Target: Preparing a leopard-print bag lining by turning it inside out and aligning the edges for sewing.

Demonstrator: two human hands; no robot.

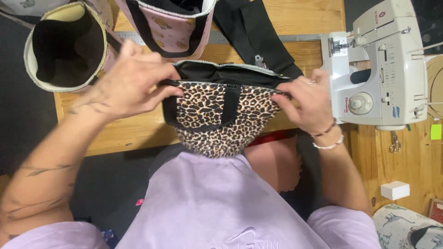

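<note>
Both hands, left hand [127, 85] and right hand [307, 103], pinch the leopard bag [217, 115] rim at the bench [138, 133] front edge; a loosened pinch could let the lining slip.

Both hands pinch the top rim of a leopard bag [217, 115]: left hand [127, 85] at its left end, right hand [307, 103] at its right, sewing machine [385, 69] just beyond.

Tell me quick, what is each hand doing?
Left hand: closed, pinching the left rim of the leopard-print bag.
Right hand: closed, pinching the bag's right rim.
</note>
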